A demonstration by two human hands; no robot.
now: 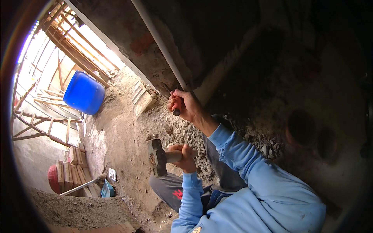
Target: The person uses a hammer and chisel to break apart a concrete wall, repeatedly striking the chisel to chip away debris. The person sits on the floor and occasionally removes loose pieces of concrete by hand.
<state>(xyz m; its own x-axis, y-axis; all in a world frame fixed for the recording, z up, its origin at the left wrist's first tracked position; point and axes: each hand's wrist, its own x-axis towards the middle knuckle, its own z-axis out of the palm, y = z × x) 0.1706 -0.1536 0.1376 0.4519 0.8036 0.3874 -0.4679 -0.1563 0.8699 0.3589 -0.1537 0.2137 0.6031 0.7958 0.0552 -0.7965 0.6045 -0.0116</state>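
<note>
My left hand (183,158) grips the wooden handle of a sledge hammer (157,158), its heavy metal head to the left of my fist, above the ground near my knee. Farther up, my right hand (186,106) is closed around the red grip of a chisel-like tool (176,106), whose dark butt end faces me. The tool's other end points towards the foot of a rough wall (145,49), beside a pale pipe (163,45); where its tip rests I cannot tell. Broken rubble (186,131) lies beneath and between my hands.
A broken slab piece (144,100) lies near the wall's edge. Farther left stand a blue plastic barrel (84,92), wooden framing (43,131), stacked bricks (76,171), a red basin (53,178) and a blue dustpan (107,189). The right side is dark, with round container-like shapes.
</note>
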